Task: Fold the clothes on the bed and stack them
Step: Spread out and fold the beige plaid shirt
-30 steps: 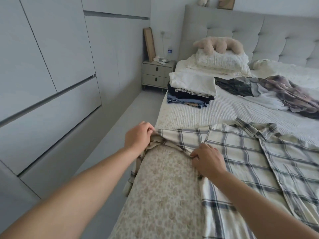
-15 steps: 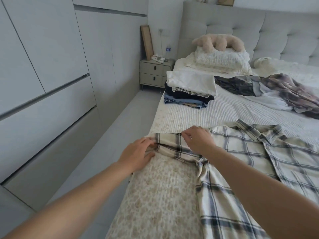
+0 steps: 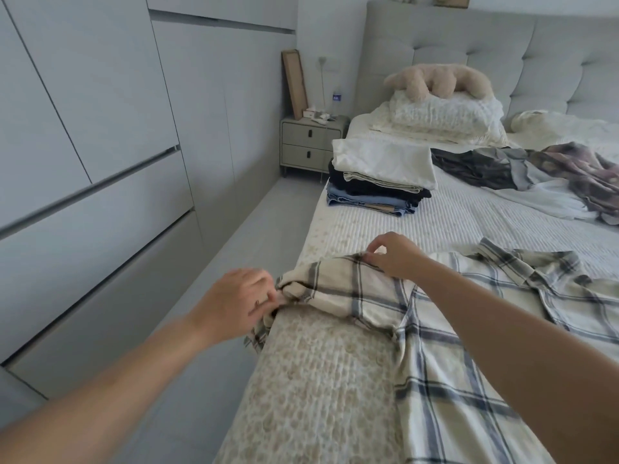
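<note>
My left hand [image 3: 239, 301] is at the bed's [image 3: 321, 380] left edge, its fingers [image 3: 268, 296] curled and pinching the bunched end of the plaid shirt's [image 3: 432, 333] sleeve where the cloth spills over the side of the mattress. My right hand [image 3: 397, 257] is farther up the bed, thumb and forefinger closed on the far edge of the same sleeve, the other fingers arched above it. The sleeve lies stretched between my 2 hands, running across the bed's near corner, with a little of its cuff hanging down below my left fingers. The rest of the shirt spreads flat to my right, under my right forearm, collar toward the headboard [image 3: 502, 45]. Beyond my right hand, well apart from it, sits the stack of folded clothes [image 3: 378, 177]: a white piece on top, dark ones under it, blue at the bottom. To its right a heap of unfolded clothes [image 3: 542, 172] lies loose on the cover. A plush toy [image 3: 435, 80] rests on the pillow [image 3: 445, 113] by the headboard, and a nightstand [image 3: 310, 144] stands on the floor beside the bed, against the wardrobe wall.
</note>
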